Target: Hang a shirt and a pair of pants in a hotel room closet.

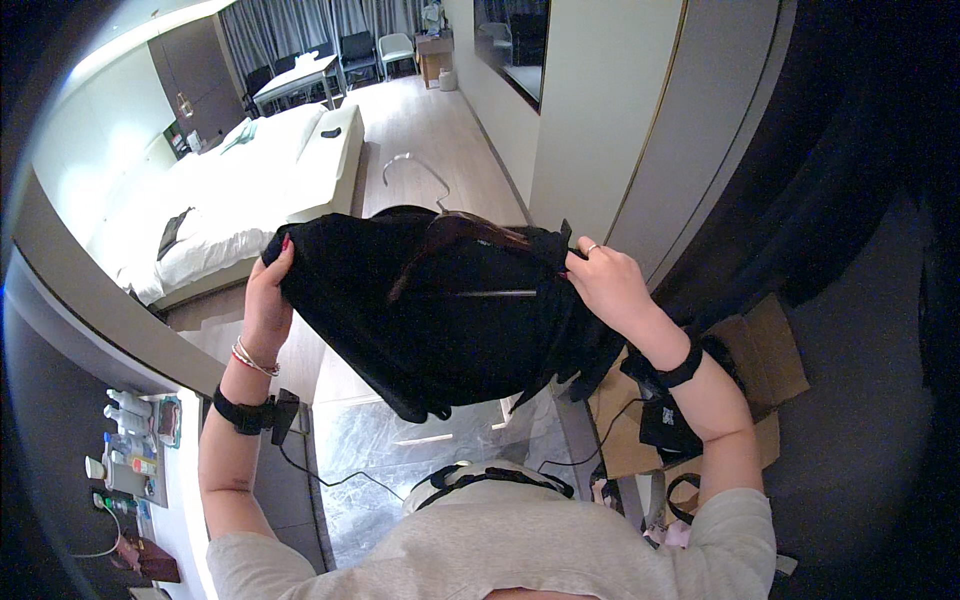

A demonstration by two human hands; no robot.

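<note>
A black garment [450, 330] hangs spread between my two hands in front of me. My left hand [271, 289] grips its edge at the left, thumb on top. At the right, my right hand [609, 281] pinches the other side near a shoulder. A wooden clothes hanger [480, 227] sits inside the garment's top; its metal hook [416, 165] points away from me, and part of its bar shows in the opening. The fabric hides most of the hanger and several of my fingers.
An open cardboard box [757, 352] with dark items stands at the lower right. Toiletries fill a tray [157, 480] on a white counter [184, 525] at the left. A bed [247, 180] with white bedding lies beyond, and dark clothes [810, 202] hang at the right.
</note>
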